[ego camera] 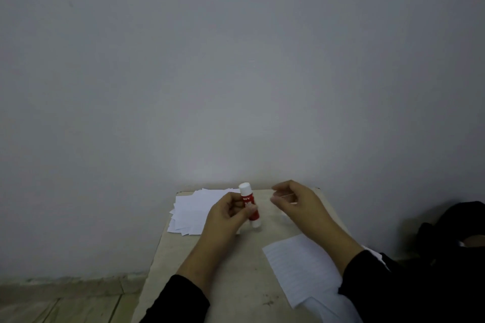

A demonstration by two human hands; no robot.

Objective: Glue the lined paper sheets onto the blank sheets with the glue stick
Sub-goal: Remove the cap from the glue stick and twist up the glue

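From the head camera, the left hand (226, 214) grips the capped glue stick (249, 204) upright above the table (236, 283). The right hand (295, 200) hovers beside it, fingers loosely curled, holding nothing. Uncapping seems next. Blank sheets (191, 211) lie far left, a lined sheet (299, 265) near right. No containers visible.

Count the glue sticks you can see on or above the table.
1: the glue stick, capped, gripped upright in the left hand above the table.
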